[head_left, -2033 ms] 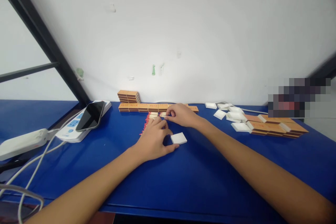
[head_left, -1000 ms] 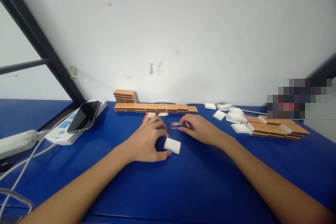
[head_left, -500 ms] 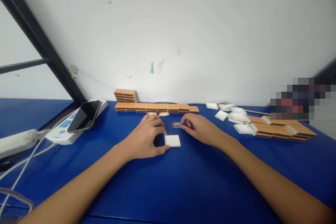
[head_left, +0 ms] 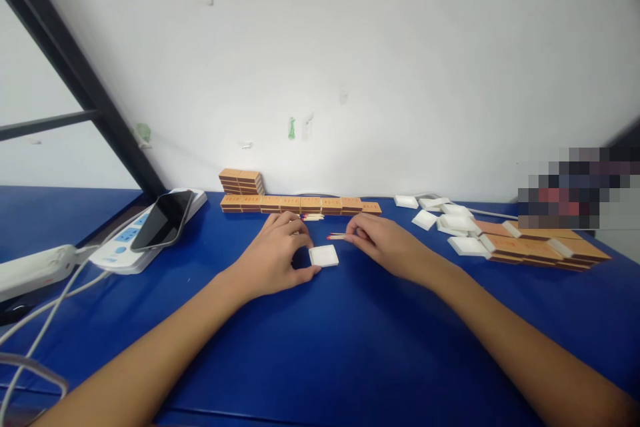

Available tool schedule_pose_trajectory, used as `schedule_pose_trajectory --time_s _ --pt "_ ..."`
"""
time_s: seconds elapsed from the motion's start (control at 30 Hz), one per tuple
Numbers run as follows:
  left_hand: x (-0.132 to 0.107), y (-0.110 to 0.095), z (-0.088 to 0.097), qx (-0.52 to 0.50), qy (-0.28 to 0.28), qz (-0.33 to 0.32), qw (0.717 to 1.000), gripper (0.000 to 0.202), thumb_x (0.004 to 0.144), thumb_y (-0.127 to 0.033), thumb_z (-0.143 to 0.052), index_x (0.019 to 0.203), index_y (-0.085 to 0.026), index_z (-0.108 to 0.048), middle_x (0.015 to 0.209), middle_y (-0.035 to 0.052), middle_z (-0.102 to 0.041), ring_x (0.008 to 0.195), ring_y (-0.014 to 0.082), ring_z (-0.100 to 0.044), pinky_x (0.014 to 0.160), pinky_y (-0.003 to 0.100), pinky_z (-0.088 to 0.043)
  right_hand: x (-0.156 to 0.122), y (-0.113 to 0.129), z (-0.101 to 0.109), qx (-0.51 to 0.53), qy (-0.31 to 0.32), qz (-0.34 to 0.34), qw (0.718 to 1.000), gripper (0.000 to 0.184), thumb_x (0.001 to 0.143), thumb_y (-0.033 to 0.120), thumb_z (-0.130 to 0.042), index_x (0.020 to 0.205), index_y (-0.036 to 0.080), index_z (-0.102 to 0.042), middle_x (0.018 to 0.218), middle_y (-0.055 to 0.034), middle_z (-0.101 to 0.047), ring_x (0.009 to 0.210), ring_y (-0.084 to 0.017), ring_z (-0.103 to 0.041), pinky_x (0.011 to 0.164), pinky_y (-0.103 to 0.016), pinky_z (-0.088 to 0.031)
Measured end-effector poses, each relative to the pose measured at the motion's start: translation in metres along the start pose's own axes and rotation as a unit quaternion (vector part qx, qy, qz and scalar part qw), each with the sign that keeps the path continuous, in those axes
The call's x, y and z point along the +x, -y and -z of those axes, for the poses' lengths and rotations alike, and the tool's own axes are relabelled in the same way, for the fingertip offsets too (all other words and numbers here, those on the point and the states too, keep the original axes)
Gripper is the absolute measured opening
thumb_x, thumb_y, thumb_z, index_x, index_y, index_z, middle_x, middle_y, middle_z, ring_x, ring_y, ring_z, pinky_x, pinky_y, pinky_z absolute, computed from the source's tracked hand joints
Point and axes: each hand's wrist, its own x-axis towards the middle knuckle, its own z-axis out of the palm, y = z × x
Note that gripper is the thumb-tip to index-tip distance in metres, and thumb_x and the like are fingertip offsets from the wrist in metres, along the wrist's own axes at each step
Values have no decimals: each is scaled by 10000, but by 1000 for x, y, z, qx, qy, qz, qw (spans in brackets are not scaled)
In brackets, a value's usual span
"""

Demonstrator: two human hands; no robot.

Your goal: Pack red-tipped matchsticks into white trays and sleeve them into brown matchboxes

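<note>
My left hand (head_left: 280, 250) has its thumb and fingers around the left end of a small white matchbox tray (head_left: 325, 255), which lies flat on the blue table with its hollow side up. No matches show in the tray. Between the thumb and fingertips of my right hand (head_left: 377, 240) are a few matches (head_left: 337, 237), their red heads pointing left, just behind and right of the tray. Beyond my left fingers lies a small pile of loose matches (head_left: 313, 217), partly hidden by that hand.
A row of orange matchboxes (head_left: 300, 205) runs along the wall, with a stack (head_left: 241, 181) behind its left end. White trays (head_left: 457, 223) and more matchboxes (head_left: 543, 247) lie at right. A phone (head_left: 163, 220) rests on a power strip (head_left: 117, 257) at left, beside white cables.
My left hand has shifted the tray slightly away from me and to the left. The matches in my right hand now sit closer together.
</note>
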Motion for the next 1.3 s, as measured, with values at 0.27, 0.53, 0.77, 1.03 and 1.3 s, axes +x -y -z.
schedule_pose_trajectory --time_s 0.27,0.53,0.77,1.03,1.3 --pt "2 -1 -2 6 -15 4 1000 282 840 -427 -823 991 -202 -744 1087 58 -697 1130 281 -562 968 447 -421 -8 26 -10 -11 1 78 997 93 1026 223 -553 970 200 -623 883 -20 -625 686 -143 -525 660 -281 -375" --pt "1 1 -2 11 -1 -5 1000 312 847 -446 -817 1012 -191 -743 1088 64 -695 1138 287 -564 987 454 -420 4 -5 -13 -5 -66 -43 997 98 975 289 -642 931 204 -664 787 -8 -594 706 -166 -536 656 -299 -371" --pt "1 0 -2 15 -8 -8 1000 310 850 -436 -816 1029 -194 -742 1091 64 -694 1153 289 -559 991 451 -417 9 -13 -21 9 -31 -90 995 85 966 244 -621 915 202 -675 771 -11 -610 690 -167 -537 634 -302 -356" --pt "1 1 -1 18 -9 1 1000 310 856 -454 -809 1014 -195 -745 1078 58 -689 1139 281 -563 979 452 -420 7 -12 -19 7 -45 -42 998 120 1005 243 -545 939 199 -635 861 -36 -634 752 -172 -556 678 -294 -378" --pt "1 1 0 22 -5 5 1000 317 859 -465 -801 1025 -200 -748 1077 70 -692 1151 295 -561 986 461 -422 7 -6 -20 -5 -44 -57 997 129 976 327 -640 1004 202 -647 867 -26 -626 733 -173 -554 648 -299 -365"
